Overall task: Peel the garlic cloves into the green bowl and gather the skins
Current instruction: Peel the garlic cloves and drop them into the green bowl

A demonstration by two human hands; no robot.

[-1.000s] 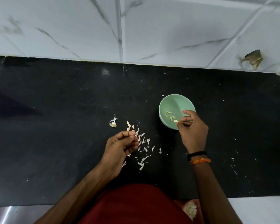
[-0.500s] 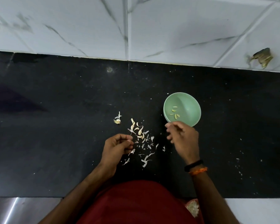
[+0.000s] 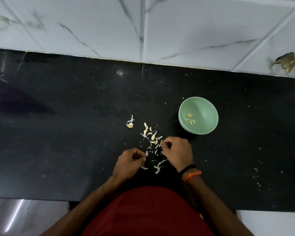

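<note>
While both hands curl, left hand [image 3: 129, 161] and right hand [image 3: 176, 151] perhaps pinching skins [image 3: 152, 147], green bowl [image 3: 209, 106], four peeled cloves [image 3: 190, 119].

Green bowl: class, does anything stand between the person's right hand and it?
Nothing visible: only bare black countertop lies between the right hand and the round pale green bowl.

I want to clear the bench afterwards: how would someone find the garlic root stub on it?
Start at the black countertop and find the green bowl. Left of it lies a scatter of white skins. The root stub sits alone at that scatter's far left, a small yellowish tuft with frayed fibres, not a flat flake.
</note>
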